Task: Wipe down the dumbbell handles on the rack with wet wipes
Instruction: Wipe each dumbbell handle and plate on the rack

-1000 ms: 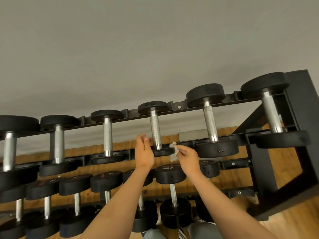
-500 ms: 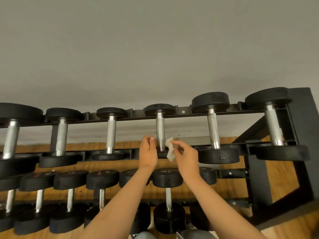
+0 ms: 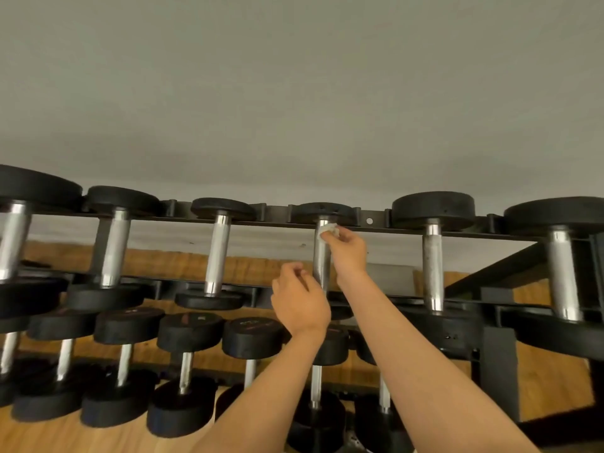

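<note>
A black rack [image 3: 372, 221] carries black dumbbells with chrome handles on its top row. My right hand [image 3: 348, 253] pinches a crumpled white wet wipe [image 3: 327, 229] against the far end of one chrome handle [image 3: 321, 256], just under that dumbbell's far head [image 3: 322, 211]. My left hand [image 3: 299, 302] is lower, at the near end of the same handle, its fingers loosely curled beside the bar; whether they touch it is hidden. The dumbbell's near head is covered by my left hand.
Neighbouring top-row handles stand to the left [image 3: 218, 255] and to the right [image 3: 433, 266]. A lower row of smaller dumbbells [image 3: 191, 331] sits below, over a wooden floor [image 3: 65, 433]. The rack's black end frame [image 3: 498, 371] stands at the right. A grey wall fills the upper view.
My right hand has slid the wipe from the handle's near end up to its far end. The left hand stays near the handle's lower end. The camera has moved closer.
</note>
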`<action>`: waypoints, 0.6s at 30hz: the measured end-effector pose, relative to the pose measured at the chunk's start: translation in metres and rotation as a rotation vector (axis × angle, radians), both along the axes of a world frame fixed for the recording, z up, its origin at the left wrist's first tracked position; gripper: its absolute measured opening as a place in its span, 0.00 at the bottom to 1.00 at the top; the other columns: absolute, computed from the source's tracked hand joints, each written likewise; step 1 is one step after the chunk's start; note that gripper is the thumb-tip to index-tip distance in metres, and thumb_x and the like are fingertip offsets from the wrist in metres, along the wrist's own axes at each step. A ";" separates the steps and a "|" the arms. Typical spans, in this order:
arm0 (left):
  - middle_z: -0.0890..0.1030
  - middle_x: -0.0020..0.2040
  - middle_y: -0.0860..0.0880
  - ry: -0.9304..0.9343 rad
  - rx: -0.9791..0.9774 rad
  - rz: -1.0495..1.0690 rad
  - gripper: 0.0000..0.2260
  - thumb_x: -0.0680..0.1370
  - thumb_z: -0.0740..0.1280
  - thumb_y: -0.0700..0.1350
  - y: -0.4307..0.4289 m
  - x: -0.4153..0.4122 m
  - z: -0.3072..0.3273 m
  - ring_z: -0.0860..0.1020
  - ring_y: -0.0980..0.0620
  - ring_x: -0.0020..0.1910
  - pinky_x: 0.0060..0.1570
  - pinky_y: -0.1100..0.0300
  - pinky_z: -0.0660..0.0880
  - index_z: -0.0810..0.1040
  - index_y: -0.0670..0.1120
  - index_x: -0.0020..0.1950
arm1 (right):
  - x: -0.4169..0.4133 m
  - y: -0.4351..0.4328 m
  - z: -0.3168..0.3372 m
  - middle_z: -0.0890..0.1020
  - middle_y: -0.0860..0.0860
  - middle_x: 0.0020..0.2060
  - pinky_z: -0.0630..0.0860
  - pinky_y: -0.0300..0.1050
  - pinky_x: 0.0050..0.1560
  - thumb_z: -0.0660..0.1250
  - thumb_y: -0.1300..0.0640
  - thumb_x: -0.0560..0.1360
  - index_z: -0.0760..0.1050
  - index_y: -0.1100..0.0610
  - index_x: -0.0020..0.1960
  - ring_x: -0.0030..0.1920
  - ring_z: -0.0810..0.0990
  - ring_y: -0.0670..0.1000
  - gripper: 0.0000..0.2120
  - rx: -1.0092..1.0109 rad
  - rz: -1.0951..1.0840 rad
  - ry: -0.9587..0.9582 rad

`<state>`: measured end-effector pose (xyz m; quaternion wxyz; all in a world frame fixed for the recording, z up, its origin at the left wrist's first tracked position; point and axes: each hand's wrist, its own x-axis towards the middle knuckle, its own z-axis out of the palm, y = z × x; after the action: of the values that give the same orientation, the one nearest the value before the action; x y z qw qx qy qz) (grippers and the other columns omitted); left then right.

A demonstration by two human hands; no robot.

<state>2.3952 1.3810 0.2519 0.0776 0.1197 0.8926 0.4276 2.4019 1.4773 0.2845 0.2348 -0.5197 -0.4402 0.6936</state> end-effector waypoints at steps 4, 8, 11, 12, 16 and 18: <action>0.74 0.45 0.57 0.031 -0.012 -0.034 0.04 0.79 0.62 0.44 -0.001 0.001 0.000 0.71 0.56 0.46 0.50 0.53 0.71 0.73 0.53 0.51 | -0.010 0.000 -0.003 0.77 0.46 0.40 0.69 0.35 0.37 0.69 0.58 0.77 0.75 0.52 0.47 0.41 0.75 0.43 0.03 -0.001 0.008 -0.022; 0.74 0.43 0.58 0.018 -0.012 -0.047 0.04 0.79 0.62 0.44 -0.001 -0.001 0.001 0.71 0.56 0.45 0.51 0.53 0.71 0.72 0.53 0.51 | -0.009 -0.004 -0.008 0.79 0.47 0.39 0.75 0.40 0.43 0.66 0.56 0.79 0.77 0.51 0.43 0.41 0.76 0.45 0.06 -0.032 -0.164 0.006; 0.75 0.43 0.58 0.020 0.002 -0.052 0.05 0.79 0.61 0.43 -0.001 0.000 0.002 0.73 0.55 0.45 0.50 0.52 0.72 0.73 0.53 0.51 | -0.007 0.001 -0.009 0.79 0.49 0.39 0.73 0.38 0.40 0.68 0.57 0.78 0.77 0.53 0.41 0.41 0.76 0.47 0.07 -0.072 -0.176 0.019; 0.75 0.43 0.58 0.024 0.006 -0.052 0.05 0.79 0.61 0.43 -0.001 0.001 0.002 0.73 0.55 0.45 0.50 0.52 0.72 0.73 0.53 0.51 | -0.007 0.003 -0.007 0.79 0.49 0.39 0.73 0.38 0.40 0.69 0.58 0.77 0.77 0.54 0.41 0.41 0.76 0.48 0.06 -0.091 -0.139 0.023; 0.77 0.44 0.58 0.013 0.011 -0.047 0.07 0.79 0.60 0.43 -0.001 0.001 0.003 0.72 0.56 0.45 0.51 0.52 0.71 0.70 0.56 0.50 | -0.007 0.012 -0.007 0.80 0.50 0.43 0.74 0.42 0.49 0.72 0.57 0.75 0.78 0.57 0.45 0.47 0.77 0.49 0.04 -0.103 -0.038 0.017; 0.78 0.44 0.58 0.005 0.015 -0.047 0.07 0.79 0.60 0.43 -0.002 0.001 0.002 0.72 0.57 0.45 0.52 0.53 0.70 0.70 0.57 0.50 | -0.002 0.010 -0.011 0.80 0.50 0.44 0.73 0.43 0.53 0.71 0.58 0.76 0.80 0.61 0.52 0.49 0.77 0.48 0.08 -0.087 -0.080 0.027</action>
<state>2.3961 1.3792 0.2543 0.0847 0.1421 0.8865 0.4321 2.4004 1.4870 0.2740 0.2453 -0.5370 -0.3853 0.7092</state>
